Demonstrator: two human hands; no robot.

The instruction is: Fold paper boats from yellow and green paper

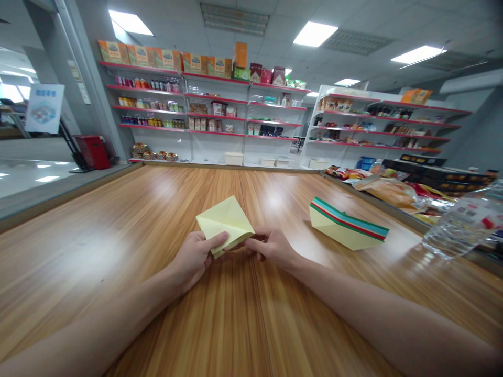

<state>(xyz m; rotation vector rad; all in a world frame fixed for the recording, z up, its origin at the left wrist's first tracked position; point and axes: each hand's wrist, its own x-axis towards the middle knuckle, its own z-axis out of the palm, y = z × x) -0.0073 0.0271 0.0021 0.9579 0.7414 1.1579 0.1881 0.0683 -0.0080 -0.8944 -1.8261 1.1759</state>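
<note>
A pale yellow folded paper [226,220], roughly diamond-shaped with crease lines and layered flaps, is held above the table between my hands. My left hand [200,256] grips its lower left part, thumb on top and fingers underneath. At the paper's right corner, my right hand [271,246] pinches the edge between thumb and fingers; part of those fingers is hidden. To the right, a folded paper boat [346,225] stands on the table, pale yellow below with green, red and blue stripes along its upper edge. Neither hand touches it.
The wooden table [157,335] has a raised border. A clear plastic bottle [459,225] stands at the right edge, near packaged snacks [393,191] beyond the border. Stocked shelves [216,99] line the far wall. A red box [93,152] and a sign [44,108] stand at the left.
</note>
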